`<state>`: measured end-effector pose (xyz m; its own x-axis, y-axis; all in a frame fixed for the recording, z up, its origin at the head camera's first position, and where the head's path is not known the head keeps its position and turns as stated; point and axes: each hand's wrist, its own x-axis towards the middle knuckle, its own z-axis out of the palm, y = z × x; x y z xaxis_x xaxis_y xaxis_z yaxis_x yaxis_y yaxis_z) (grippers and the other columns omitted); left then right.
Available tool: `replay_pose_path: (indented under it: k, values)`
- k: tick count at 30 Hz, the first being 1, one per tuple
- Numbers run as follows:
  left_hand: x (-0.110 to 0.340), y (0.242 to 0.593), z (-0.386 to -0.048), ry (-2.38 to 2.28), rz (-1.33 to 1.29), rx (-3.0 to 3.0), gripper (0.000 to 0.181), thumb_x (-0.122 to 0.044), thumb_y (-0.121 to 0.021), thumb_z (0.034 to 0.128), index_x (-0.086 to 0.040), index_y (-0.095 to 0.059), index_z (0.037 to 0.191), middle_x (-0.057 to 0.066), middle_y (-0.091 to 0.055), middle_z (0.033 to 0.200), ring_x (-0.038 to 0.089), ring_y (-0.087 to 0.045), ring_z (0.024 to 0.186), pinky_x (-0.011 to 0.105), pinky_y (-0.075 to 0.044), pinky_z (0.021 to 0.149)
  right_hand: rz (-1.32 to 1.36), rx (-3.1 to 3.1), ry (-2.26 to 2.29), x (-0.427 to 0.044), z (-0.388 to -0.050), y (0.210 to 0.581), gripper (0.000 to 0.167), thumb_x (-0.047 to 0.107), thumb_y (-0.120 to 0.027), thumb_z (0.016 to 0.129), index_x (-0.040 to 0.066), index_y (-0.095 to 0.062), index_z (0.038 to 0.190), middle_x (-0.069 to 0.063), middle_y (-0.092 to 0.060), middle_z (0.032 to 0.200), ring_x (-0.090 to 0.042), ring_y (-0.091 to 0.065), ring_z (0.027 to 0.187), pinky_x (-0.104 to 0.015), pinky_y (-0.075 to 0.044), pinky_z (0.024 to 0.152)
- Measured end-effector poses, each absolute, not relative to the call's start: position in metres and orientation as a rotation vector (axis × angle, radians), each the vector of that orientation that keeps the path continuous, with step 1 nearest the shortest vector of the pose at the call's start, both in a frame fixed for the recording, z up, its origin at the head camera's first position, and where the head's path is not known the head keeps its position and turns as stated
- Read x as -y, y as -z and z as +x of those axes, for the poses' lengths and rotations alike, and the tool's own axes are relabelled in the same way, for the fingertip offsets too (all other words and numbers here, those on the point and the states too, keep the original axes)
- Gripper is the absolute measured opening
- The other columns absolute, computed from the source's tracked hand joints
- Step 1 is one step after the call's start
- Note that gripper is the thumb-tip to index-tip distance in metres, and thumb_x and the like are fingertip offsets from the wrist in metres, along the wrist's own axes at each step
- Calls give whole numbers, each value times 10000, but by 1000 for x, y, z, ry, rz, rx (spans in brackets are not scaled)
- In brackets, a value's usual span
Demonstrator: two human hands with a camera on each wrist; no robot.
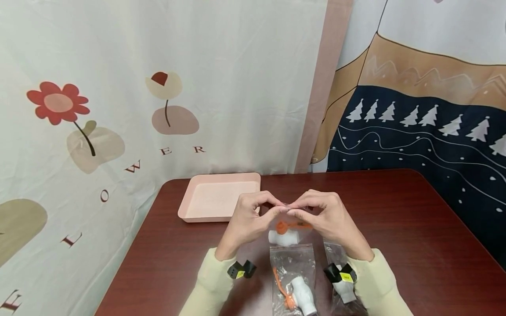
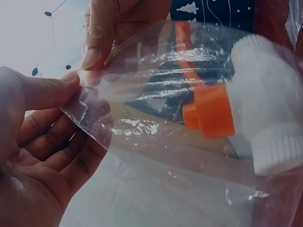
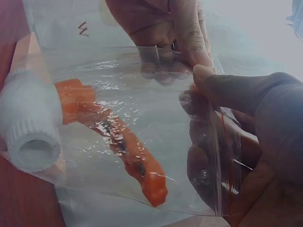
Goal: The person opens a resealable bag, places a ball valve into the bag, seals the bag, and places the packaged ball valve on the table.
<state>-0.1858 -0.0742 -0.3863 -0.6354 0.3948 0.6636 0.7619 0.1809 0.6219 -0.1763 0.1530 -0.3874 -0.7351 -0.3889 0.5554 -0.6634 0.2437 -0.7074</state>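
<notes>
My left hand (image 1: pixel 251 216) and right hand (image 1: pixel 328 217) pinch the top edge of a clear zip bag (image 2: pixel 137 127) between thumbs and forefingers, their fingertips meeting above the table. Inside the hanging bag is a white plastic ball valve (image 1: pixel 283 237) with an orange handle (image 3: pixel 152 182). The right wrist view shows the valve's round open end and the bag's red seal line (image 3: pixel 229 165) beside the right fingers. Whether the seal is parted I cannot tell.
A pink tray (image 1: pixel 186 204) lies at the table's back left. Nearer, a second zip bag (image 1: pixel 292 259) holds another white valve with an orange handle. A third bag (image 1: pixel 335 252), containing a white part, lies partly under the right wrist. The dark red table (image 1: pixel 158 267) meets printed curtains behind.
</notes>
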Motion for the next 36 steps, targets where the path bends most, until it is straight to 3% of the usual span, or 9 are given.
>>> replay_pose_path:
  k: [4, 13, 22, 27, 36]
  values:
    - [74, 387, -187, 1437, -1127, 2074, 83, -48, -766, 901, -121, -756, 863, 10, -758, 816, 72, -661, 703, 226, -514, 629, 981, 2254, -1464, -152, -177, 388, 220, 74, -833, 835, 230, -824, 991, 102, -757, 910, -59, -629, 771, -212, -477, 569]
    - [73, 388, -190, 1409, -1228, 2013, 94, -30, -717, 917, -104, -711, 859, 4, -707, 801, 79, -628, 736, 206, -522, 687, 1028, 2201, -1383, -147, -178, 388, 153, 100, -821, 866, 233, -799, 939, 121, -736, 861, -32, -605, 770, -256, -473, 562]
    - [75, 388, -190, 1462, -1187, 1982, 95, -39, -710, 927, -104, -690, 860, 0, -658, 765, 74, -477, 581, 181, -377, 498, 977, 2235, -1425, -148, -175, 387, 181, 105, -826, 863, 247, -776, 965, 95, -724, 874, -56, -628, 750, -234, -544, 639]
    - [77, 388, -191, 1484, -1169, 1990, 92, -46, -715, 932, -104, -688, 866, 0, -650, 768, 82, -469, 591, 154, -360, 521, 987, 2192, -1468, -150, -175, 385, 204, 35, -823, 843, 204, -776, 948, 55, -733, 881, -65, -671, 770, -212, -586, 697]
    - [79, 388, -191, 1516, -1197, 2071, 59, -73, -724, 933, -129, -721, 914, -10, -677, 811, 83, -505, 611, 198, -389, 505, 995, 2168, -1434, -151, -174, 384, 151, 52, -816, 859, 178, -797, 939, 61, -723, 853, -57, -621, 739, -186, -522, 609]
